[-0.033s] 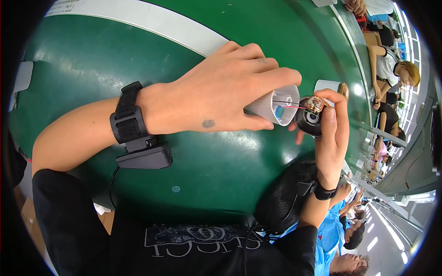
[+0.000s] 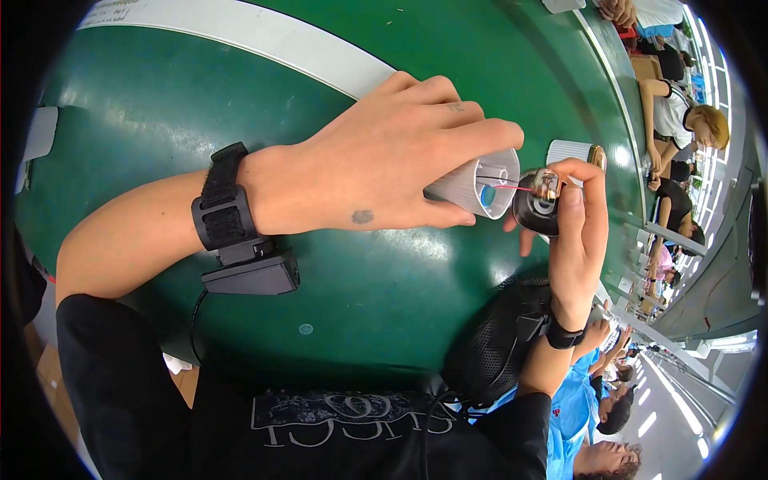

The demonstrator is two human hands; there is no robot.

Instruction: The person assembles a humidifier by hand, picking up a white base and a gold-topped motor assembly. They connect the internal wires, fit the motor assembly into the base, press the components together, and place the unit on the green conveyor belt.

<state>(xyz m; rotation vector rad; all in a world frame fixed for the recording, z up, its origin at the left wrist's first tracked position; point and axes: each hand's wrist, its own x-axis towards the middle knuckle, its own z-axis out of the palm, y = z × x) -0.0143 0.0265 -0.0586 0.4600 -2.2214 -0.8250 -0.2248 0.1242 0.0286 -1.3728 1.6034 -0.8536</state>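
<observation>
My left hand (image 2: 384,168) grips a pale ribbed tube-shaped housing (image 2: 466,190) with its open end turned to the right, and a blue part shows inside it. A thin red wire (image 2: 512,188) runs from that opening to a small dark round part with a brass-coloured top (image 2: 534,210). My right hand (image 2: 578,248) pinches this part between thumb and fingers. Both hands hover close together over a green table (image 2: 160,120). A second pale ribbed piece (image 2: 570,150) with a brass disc (image 2: 597,158) lies just behind my right fingers.
A white stripe (image 2: 264,36) crosses the green table at the back. A black strap with a small black box (image 2: 250,274) sits on my left wrist, and a black band (image 2: 562,334) on my right. Other people sit along the right edge (image 2: 680,120) and lower right (image 2: 592,400).
</observation>
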